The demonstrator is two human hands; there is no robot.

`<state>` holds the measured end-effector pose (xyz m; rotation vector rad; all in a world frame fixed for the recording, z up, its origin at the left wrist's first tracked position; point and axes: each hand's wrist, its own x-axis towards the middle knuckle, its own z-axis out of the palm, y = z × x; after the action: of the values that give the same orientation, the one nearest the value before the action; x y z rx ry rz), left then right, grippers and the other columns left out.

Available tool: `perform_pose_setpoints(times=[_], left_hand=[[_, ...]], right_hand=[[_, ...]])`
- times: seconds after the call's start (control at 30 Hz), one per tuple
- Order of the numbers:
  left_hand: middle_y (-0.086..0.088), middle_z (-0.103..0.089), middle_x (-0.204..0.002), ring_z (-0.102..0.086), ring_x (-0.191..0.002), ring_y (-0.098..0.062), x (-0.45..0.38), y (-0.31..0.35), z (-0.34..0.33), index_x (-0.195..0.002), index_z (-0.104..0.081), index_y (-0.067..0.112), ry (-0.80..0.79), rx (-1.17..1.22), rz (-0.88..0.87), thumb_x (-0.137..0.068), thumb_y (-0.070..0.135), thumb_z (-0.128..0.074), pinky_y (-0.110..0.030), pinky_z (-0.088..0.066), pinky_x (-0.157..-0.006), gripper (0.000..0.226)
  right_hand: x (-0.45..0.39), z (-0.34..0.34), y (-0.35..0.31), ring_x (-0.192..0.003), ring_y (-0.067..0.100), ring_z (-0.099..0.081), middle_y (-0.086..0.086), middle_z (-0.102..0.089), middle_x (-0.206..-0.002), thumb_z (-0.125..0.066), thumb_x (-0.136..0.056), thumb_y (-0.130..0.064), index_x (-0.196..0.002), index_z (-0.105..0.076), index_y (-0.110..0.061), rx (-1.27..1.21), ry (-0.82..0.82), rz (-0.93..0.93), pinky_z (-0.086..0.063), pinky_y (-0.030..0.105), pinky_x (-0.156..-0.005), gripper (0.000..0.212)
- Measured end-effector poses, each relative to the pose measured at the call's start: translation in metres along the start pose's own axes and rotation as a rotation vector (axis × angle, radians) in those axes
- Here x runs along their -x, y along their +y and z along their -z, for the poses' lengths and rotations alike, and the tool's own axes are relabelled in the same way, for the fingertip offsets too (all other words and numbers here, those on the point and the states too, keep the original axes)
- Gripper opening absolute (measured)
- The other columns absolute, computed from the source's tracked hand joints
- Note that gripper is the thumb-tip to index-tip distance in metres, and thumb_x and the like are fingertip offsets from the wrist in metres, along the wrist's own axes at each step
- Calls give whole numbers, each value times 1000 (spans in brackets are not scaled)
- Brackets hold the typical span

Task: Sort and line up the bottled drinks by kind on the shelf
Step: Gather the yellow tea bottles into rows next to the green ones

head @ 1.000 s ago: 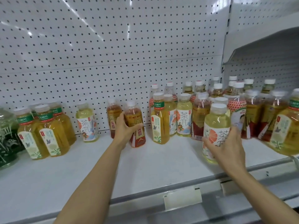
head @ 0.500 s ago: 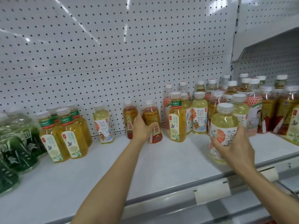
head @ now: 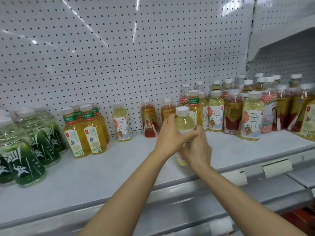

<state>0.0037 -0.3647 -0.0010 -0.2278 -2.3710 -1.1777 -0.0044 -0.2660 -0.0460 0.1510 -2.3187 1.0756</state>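
Pale-yellow tea bottle [head: 184,122] gripped by left hand [head: 168,138] and right hand [head: 197,150] above shelf [head: 102,172].

Both hands meet over the shelf [head: 102,169] around one bottle [head: 184,122], the left hand [head: 170,137] just left of the right hand [head: 197,150]. Behind the left hand two bottles [head: 148,119] stand against the pegboard [head: 119,48]. Left of the hands stand grouped bottles [head: 85,132]; right of them, a crowd of bottles [head: 252,108].

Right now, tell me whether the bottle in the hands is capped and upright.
Capped and roughly upright: the pale yellow bottle shows a white cap on top, gripped by the left hand and right hand.
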Motion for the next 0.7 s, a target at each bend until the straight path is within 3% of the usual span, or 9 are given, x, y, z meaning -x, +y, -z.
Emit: perform_pose_setpoints(times=[0.2,0.33,0.43,0.5,0.6,0.7], left_hand=[[4,-69,-111,-64,-103,-16,4,-13,29,-122,-56,21,113,-38,95,-68,45,-86,-43,-53,-89,67],[7,-70,-109,-66,-101,-12,6,-24,51,-120,-58,24,158,-44,129,-70,42,-86,-41,-55,-89,60],[9,-70,-110,-66,-101,-12,5,-39,70,-122,-58,28,187,-89,178,-67,50,-85,-41,-56,-88,64],[12,-67,-110,-65,-102,-14,3,-48,82,-124,-56,30,215,-123,199,-65,53,-83,-44,-57,-85,69],[7,-63,-114,-62,-105,-17,-4,-61,97,-130,-48,25,243,-164,254,-70,40,-87,-46,-58,-85,73],[-3,-57,-132,-58,-119,-26,-17,-71,105,-136,-41,23,221,-244,300,-64,34,-91,-51,-55,-94,89]], right_hand=[[11,-23,-25,-104,22,-52,-1,-48,-112,-76,-69,-46,-114,-37,-18,-33,-57,59,-37,31,-68,66],[8,-33,-36,-108,20,-52,-1,-49,-117,-73,-74,-50,-117,-38,-18,-58,-167,136,-41,32,-69,65],[2,-38,-35,-115,19,-51,-1,-50,-129,-63,-80,-60,-131,-39,-19,-80,-281,235,-48,35,-83,69],[-2,-37,-31,-124,17,-45,-1,-47,-137,-54,-85,-62,-141,-36,-19,-50,-293,327,-45,34,-97,73],[-15,-34,-25,-131,20,-40,3,-45,-142,-56,-91,-48,-142,-36,-14,58,-231,467,-34,34,-107,65],[-39,-32,-22,-132,23,-38,8,-43,-143,-61,-90,-36,-141,-37,-10,213,-155,553,-31,33,-108,63]])
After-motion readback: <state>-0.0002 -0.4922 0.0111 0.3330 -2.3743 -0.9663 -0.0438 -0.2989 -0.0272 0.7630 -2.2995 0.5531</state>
